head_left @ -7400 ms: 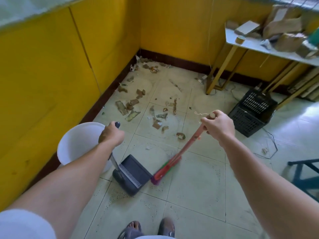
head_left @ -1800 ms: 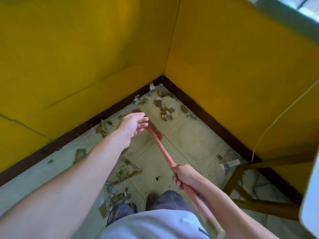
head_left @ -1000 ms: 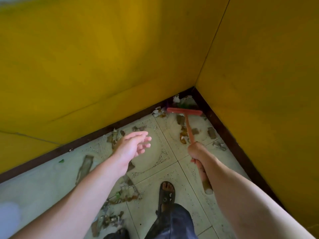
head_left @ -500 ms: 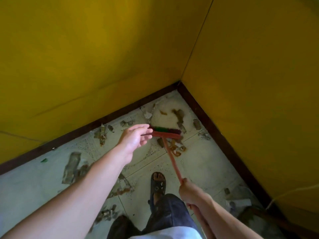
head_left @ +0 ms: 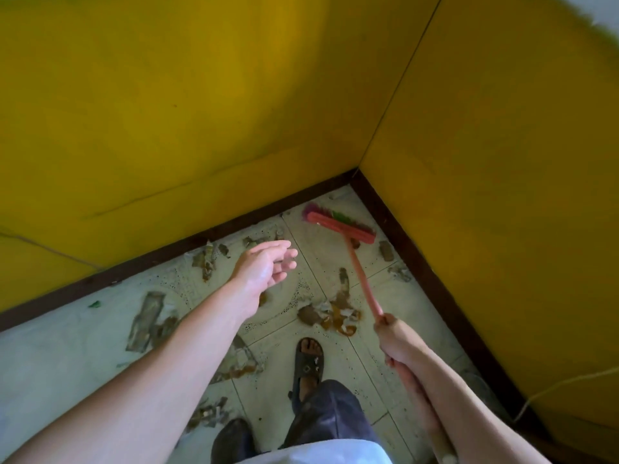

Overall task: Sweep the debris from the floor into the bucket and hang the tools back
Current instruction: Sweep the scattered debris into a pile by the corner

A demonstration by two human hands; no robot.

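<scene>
A pink broom with purple and green bristles has its head on the tiled floor deep in the corner of two yellow walls. Its thin pink handle runs back to my right hand, which grips it. My left hand floats empty over the floor left of the broom, fingers loosely apart. Brown and grey debris lies in a small heap between the broom head and my foot, and more debris scraps lie along the left wall. Neither bucket nor dustpan is in view.
Dark skirting runs along both yellow walls and meets at the corner. My sandalled foot stands just behind the heap. A flattened cardboard strip lies at the left. A thin cord trails at the lower right.
The broom head has gone from mid-floor back into the corner. A clump of debris now lies gathered near my foot. My left hand stays raised and empty.
</scene>
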